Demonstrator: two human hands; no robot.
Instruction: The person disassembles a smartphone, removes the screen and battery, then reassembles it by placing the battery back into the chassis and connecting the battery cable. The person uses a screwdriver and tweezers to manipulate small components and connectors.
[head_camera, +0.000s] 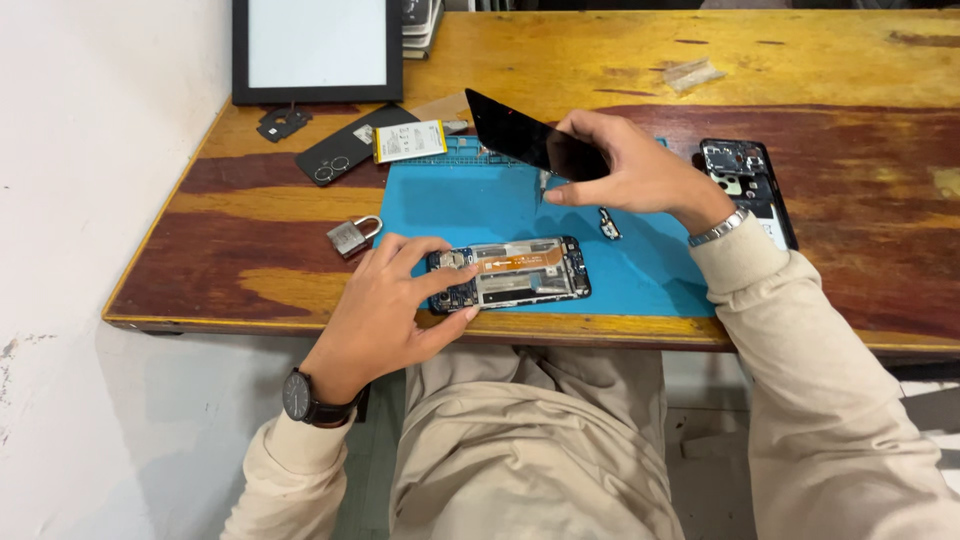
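**A:** On the blue mat (640, 285), head view, what's the left hand (385, 305) doing?

**B:** Pinching the left end of the opened phone frame (512, 273). Thumb on the near edge, index finger on the top corner, fingers closed on it. Frame lies flat along the mat's front edge, insides up, orange flex strip showing.

**A:** Right hand (630, 165)?

**B:** Raised over the mat's back part, gripping a black screen panel (525, 138). Thumb under, fingers curled over the right end. Panel tilted, its free end pointing up-left, clear of the table.

**A:** Wrists?

**B:** Dark watch (298, 396) on the left, silver bracelet (718, 228) on the right. Beige sleeves, beige trousers below.

**A:** Anything else on the mat?

**B:** Small dark part (609, 226) just below the right hand. Can't tell what it is.

**A:** Off the mat?

**B:** Wooden table (850, 60). Padlock (352, 236) left of the mat, near the left hand. Behind it a black back cover (340, 152) with camera rings, a white and yellow battery (410, 141) lying partly over it. Small black bracket (284, 122) further back-left. White-faced tablet in a black border (317, 48) at the back-left corner. Second opened phone (750, 185) right of the mat, just beside the right wrist. Clear plastic scrap (692, 74) far back.

**A:** Same view only?

**B:** Yes, one view.
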